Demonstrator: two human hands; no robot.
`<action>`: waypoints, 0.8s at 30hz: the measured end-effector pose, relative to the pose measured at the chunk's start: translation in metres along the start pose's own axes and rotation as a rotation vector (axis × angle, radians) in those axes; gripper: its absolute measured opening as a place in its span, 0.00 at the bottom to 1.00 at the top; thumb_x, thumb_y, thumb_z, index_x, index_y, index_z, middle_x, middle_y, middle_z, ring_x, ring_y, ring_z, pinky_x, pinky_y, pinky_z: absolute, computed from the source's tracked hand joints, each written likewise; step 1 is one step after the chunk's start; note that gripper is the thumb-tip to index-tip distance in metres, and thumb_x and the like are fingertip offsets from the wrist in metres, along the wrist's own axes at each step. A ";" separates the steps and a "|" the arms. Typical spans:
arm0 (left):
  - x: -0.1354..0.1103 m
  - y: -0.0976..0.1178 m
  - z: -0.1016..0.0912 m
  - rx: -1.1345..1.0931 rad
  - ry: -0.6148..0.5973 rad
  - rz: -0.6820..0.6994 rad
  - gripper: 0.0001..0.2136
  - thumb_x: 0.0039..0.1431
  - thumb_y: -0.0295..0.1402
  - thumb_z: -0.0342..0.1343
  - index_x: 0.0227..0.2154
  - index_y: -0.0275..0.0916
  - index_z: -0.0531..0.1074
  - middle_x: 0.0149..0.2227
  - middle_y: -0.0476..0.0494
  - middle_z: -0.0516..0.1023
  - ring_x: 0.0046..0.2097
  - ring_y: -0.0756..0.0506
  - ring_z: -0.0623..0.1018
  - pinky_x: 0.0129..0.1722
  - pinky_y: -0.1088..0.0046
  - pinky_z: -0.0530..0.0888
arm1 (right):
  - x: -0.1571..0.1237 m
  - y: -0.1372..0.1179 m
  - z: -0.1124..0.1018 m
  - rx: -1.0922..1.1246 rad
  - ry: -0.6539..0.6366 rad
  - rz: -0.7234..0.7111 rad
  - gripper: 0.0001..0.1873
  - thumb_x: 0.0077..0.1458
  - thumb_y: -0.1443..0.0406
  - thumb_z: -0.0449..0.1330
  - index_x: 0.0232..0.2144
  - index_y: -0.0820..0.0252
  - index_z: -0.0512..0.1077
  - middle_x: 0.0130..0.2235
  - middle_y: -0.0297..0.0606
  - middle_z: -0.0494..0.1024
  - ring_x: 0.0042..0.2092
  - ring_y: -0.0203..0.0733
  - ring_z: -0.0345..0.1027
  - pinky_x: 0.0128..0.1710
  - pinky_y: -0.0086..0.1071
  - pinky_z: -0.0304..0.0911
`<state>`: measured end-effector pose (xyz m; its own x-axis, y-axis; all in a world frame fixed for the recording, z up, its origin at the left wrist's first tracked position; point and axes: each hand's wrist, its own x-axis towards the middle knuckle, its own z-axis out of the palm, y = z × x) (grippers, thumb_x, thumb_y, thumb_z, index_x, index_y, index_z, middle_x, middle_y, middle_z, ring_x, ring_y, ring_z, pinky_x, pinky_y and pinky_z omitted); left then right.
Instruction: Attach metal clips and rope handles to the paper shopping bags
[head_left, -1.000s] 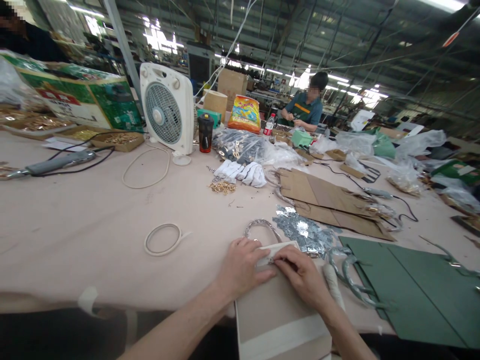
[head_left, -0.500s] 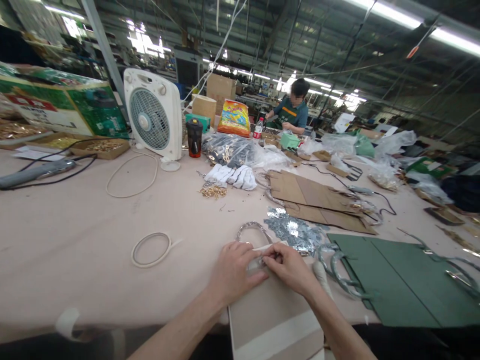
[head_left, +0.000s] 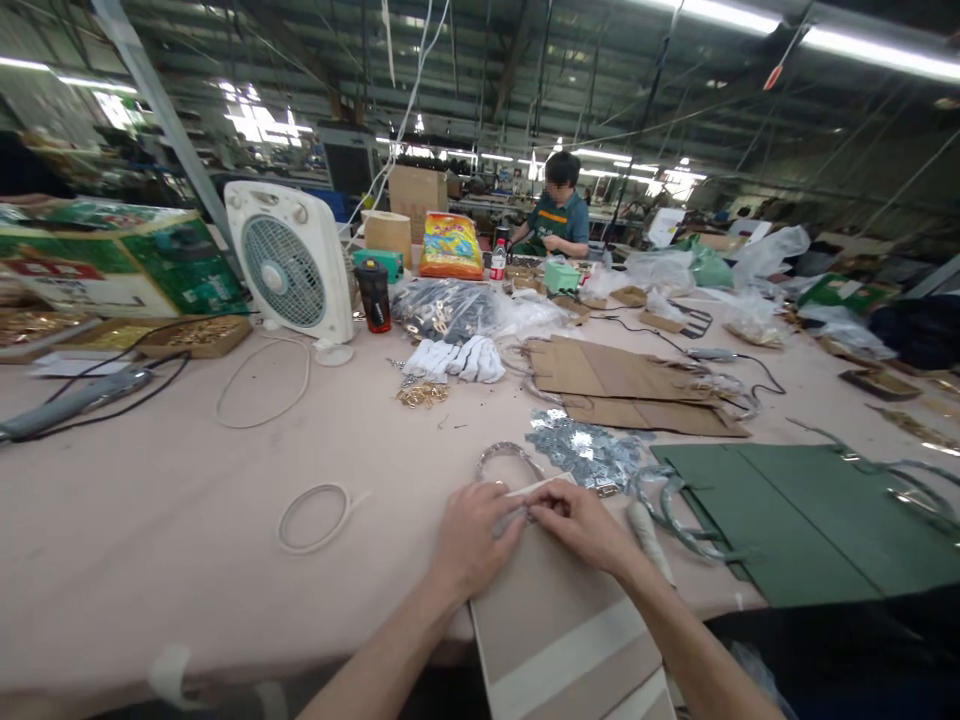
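Note:
A beige bag panel (head_left: 555,620) with a pale stripe lies over the table's front edge, its top end under both hands. My left hand (head_left: 472,535) is closed on that top end, thumb and fingers around a small clear or shiny patch. Beside it, my right hand (head_left: 581,525) pinches at the same spot; what sits between its fingertips is hidden. A plastic-wrapped handle loop (head_left: 510,447) rises just beyond the hands. Flat metal pieces (head_left: 585,450) are heaped behind my right hand. To its right lies a wrapped rod-like tool handle (head_left: 649,540).
Green bag panels (head_left: 810,520) with wrapped handles lie right, brown panels (head_left: 630,375) behind. Left are a tape roll (head_left: 281,530), a fan (head_left: 289,265) and a corded grey tool (head_left: 82,400). White gloves (head_left: 457,360) and gold hardware (head_left: 424,395) lie mid-table. A co-worker (head_left: 559,215) works across.
The camera view has shifted, so the background sits further left. Both hands stay at the panel's top end, with small finger movements; my left thumb has drawn in closer to the fingers.

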<state>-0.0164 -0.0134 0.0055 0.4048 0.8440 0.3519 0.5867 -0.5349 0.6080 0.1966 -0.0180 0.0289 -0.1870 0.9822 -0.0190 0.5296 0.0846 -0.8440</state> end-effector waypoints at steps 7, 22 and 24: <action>0.003 0.002 0.003 -0.007 0.005 -0.075 0.13 0.64 0.34 0.62 0.50 0.56 0.80 0.52 0.49 0.82 0.56 0.40 0.77 0.58 0.54 0.72 | 0.002 -0.012 0.006 -0.120 0.055 0.054 0.08 0.54 0.68 0.62 0.36 0.58 0.80 0.29 0.32 0.77 0.31 0.38 0.67 0.33 0.30 0.60; 0.010 -0.026 0.017 0.167 0.150 0.124 0.16 0.64 0.52 0.57 0.46 0.54 0.83 0.49 0.48 0.85 0.49 0.38 0.84 0.50 0.58 0.82 | 0.009 0.070 -0.126 -0.177 0.681 0.150 0.22 0.66 0.55 0.52 0.48 0.62 0.78 0.41 0.43 0.82 0.41 0.45 0.75 0.43 0.35 0.69; 0.010 -0.026 0.017 0.178 0.175 0.136 0.15 0.64 0.52 0.58 0.46 0.56 0.83 0.48 0.50 0.86 0.48 0.38 0.85 0.49 0.57 0.83 | 0.015 0.091 -0.145 -0.239 0.636 0.175 0.18 0.61 0.59 0.56 0.46 0.62 0.80 0.44 0.45 0.83 0.45 0.47 0.76 0.49 0.37 0.68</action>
<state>-0.0157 0.0085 -0.0192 0.3702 0.7499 0.5482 0.6555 -0.6290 0.4179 0.3622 0.0292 0.0294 0.3992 0.8863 0.2347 0.6886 -0.1208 -0.7150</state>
